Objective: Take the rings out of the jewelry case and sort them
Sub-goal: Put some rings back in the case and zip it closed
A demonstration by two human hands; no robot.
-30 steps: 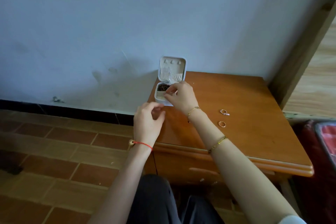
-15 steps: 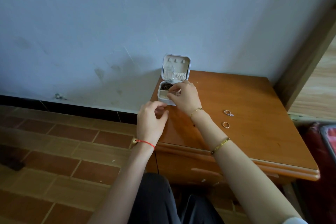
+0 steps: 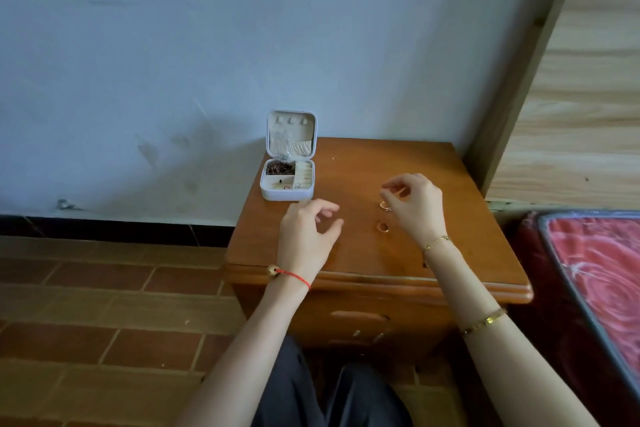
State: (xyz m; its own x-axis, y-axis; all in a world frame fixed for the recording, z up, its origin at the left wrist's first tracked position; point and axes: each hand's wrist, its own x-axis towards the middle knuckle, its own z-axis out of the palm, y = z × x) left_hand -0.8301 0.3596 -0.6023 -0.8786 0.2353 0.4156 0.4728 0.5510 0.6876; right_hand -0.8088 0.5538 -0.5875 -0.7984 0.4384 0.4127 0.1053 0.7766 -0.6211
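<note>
From the head view I saw a red patterned mattress (image 3: 602,274) at the right edge, just beside the wooden nightstand, and a light wood panel (image 3: 585,80) rising behind it. Dark trousers (image 3: 311,392) showed at the bottom, in front of the nightstand's drawer front. Nothing covered the case; only my right hand partly overlapped the farther ring.

The surface (image 3: 381,253) was an orange-brown wooden top, set against a pale blue, scuffed wall (image 3: 242,28) with a black baseboard. The floor (image 3: 86,305) to the left was brown brick-shaped tile.

The white jewelry case (image 3: 287,189) stood open at the back-left corner of the surface, its lid upright near the wall. One rear compartment held a dark brownish cluster of beads (image 3: 280,167); the right side showed pale padded rolls, and the front compartment held small items too tiny for me to identify.

Two rings lay out on the surface, well apart from the case: the farther ring (image 3: 383,205) and the nearer ring (image 3: 382,227), one just in front of the other.

My right hand (image 3: 415,204) was over the farther ring, thumb and forefinger drawn narrowly together above it; I could not tell whether they pinched something. My left hand (image 3: 308,236) hovered near the case's front, fingers loosely curled, holding nothing.
</note>
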